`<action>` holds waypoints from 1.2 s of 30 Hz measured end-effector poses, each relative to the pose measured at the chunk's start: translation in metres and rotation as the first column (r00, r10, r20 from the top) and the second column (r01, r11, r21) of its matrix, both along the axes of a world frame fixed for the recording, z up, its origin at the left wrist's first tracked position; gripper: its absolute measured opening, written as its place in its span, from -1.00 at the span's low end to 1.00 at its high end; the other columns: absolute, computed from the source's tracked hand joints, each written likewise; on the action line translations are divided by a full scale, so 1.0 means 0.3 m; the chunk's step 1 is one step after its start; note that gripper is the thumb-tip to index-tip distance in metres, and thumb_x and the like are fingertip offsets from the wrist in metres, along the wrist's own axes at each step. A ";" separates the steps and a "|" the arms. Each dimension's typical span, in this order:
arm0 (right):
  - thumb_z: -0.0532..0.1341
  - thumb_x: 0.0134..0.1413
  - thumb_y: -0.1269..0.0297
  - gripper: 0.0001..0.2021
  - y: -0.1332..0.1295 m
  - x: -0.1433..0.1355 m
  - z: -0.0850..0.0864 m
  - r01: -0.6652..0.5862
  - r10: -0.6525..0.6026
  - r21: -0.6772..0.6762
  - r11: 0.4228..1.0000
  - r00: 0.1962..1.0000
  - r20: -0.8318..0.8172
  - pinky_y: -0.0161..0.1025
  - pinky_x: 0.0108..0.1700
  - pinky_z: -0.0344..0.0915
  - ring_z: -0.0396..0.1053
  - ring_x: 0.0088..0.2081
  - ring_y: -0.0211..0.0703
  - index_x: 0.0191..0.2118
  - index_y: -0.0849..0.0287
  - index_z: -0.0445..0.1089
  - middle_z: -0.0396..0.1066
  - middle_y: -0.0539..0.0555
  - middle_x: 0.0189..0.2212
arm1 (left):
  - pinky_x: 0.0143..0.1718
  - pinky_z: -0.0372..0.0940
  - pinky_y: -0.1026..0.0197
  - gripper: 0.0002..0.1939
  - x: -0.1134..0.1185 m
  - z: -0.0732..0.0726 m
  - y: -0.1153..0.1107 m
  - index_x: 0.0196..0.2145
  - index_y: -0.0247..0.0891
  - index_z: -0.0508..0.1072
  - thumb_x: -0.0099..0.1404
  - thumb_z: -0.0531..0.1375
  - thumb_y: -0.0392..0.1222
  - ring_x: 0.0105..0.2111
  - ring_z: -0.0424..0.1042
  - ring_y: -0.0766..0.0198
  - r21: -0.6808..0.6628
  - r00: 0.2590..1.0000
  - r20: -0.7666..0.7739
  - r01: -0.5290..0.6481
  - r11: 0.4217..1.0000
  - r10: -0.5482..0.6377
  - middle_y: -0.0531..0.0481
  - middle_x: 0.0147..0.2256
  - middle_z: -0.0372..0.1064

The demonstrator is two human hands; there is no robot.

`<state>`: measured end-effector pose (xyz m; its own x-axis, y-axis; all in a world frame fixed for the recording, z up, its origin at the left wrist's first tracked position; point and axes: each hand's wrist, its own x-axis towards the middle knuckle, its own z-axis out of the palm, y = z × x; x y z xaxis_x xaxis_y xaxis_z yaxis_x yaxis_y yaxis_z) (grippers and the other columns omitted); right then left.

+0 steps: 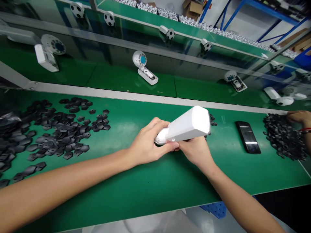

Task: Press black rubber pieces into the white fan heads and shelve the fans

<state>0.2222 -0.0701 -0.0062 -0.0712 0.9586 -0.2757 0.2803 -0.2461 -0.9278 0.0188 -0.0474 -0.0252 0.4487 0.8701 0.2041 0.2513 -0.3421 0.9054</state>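
Note:
Both hands hold a white plastic device [188, 124] above the green table [145, 197]. It has a rounded end and a long box-shaped body tilted up and to the right. My left hand [147, 140] is closed around the rounded end, its thumb along the near side. My right hand [196, 152] is closed under the body, with its fingertips meeting my left thumb; the rest of its fingers are hidden. Several loose black pentagonal pieces [65, 134] lie piled to the left. A few more black pieces [213, 120] show just behind the device.
A black phone [247, 137] lies to the right. Beyond it, another person's hand [300, 117] touches a heap of black pieces [283, 136]. Behind a raised metal edge, similar white devices [148, 76] rest on a green belt. Football-patterned balls [109, 18] line the strip above.

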 end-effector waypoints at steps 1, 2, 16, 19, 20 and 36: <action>0.46 -0.05 0.29 -0.89 0.000 -0.002 -0.002 0.001 -0.001 0.012 1.000 1.000 0.004 -0.20 -0.39 0.45 0.52 -0.40 -0.04 -0.39 0.18 0.57 0.58 0.10 -0.43 | -0.04 0.34 0.11 -0.52 -0.001 0.002 0.001 0.11 -0.13 0.46 0.32 0.39 0.05 -0.04 0.44 0.14 0.007 1.000 0.003 -0.002 1.000 0.002 -0.06 -0.02 0.43; 0.47 -0.05 0.29 -0.88 0.001 -0.003 -0.003 -0.003 0.003 0.028 1.000 1.000 0.013 -0.22 -0.41 0.43 0.51 -0.41 -0.06 -0.41 0.18 0.56 0.57 0.09 -0.45 | -0.03 0.33 0.11 -0.53 -0.002 0.004 0.004 0.11 -0.13 0.47 0.31 0.40 0.04 -0.03 0.43 0.14 0.013 1.000 0.004 0.001 1.000 -0.001 -0.06 -0.02 0.43; 0.40 0.08 -0.26 -0.19 0.201 0.080 0.060 -0.129 0.215 0.348 0.929 0.951 -0.222 -0.36 -0.56 0.17 0.41 -0.40 -0.23 0.35 -0.05 0.25 0.51 0.18 0.06 | -0.47 0.14 0.31 -0.29 -0.018 -0.040 0.060 -0.09 -0.35 0.44 0.49 -0.05 0.43 -0.46 0.26 0.34 -0.368 0.928 0.337 0.284 0.885 -0.157 -0.06 -0.33 0.40; 0.44 0.07 -0.17 -0.47 0.352 0.104 0.166 -0.224 0.213 0.317 0.921 0.974 0.070 -0.33 -0.43 0.28 0.43 -0.37 -0.17 -0.05 0.17 0.48 0.53 0.13 -0.28 | -0.51 0.12 0.30 -0.35 -0.021 -0.028 0.056 0.25 -0.22 0.25 0.56 -0.11 0.35 -0.55 0.23 0.36 -0.360 0.962 0.254 0.189 0.914 -0.099 0.04 -0.36 0.39; 0.41 0.09 -0.18 -0.49 0.416 0.123 0.204 -0.201 0.150 0.322 0.925 0.973 0.176 -0.33 -0.43 0.26 0.41 -0.38 -0.18 -0.11 0.19 0.49 0.51 0.11 -0.32 | -0.51 0.12 0.30 -0.37 -0.020 -0.026 0.055 0.33 -0.19 0.13 0.58 -0.16 0.32 -0.58 0.21 0.38 -0.354 0.970 0.233 0.151 0.923 -0.069 0.05 -0.33 0.41; 0.11 0.37 0.20 -0.68 0.759 -0.146 -0.005 -0.296 -0.166 0.470 0.832 0.675 0.719 -0.13 0.18 0.28 0.43 0.08 -0.01 0.03 0.17 0.54 0.51 0.22 0.04 | -0.37 0.19 0.26 -0.73 0.001 -0.051 0.048 -0.07 -0.26 0.51 0.36 0.07 -0.24 -0.45 0.42 0.30 -0.070 0.973 -0.071 0.214 0.974 -0.219 0.01 -0.34 0.56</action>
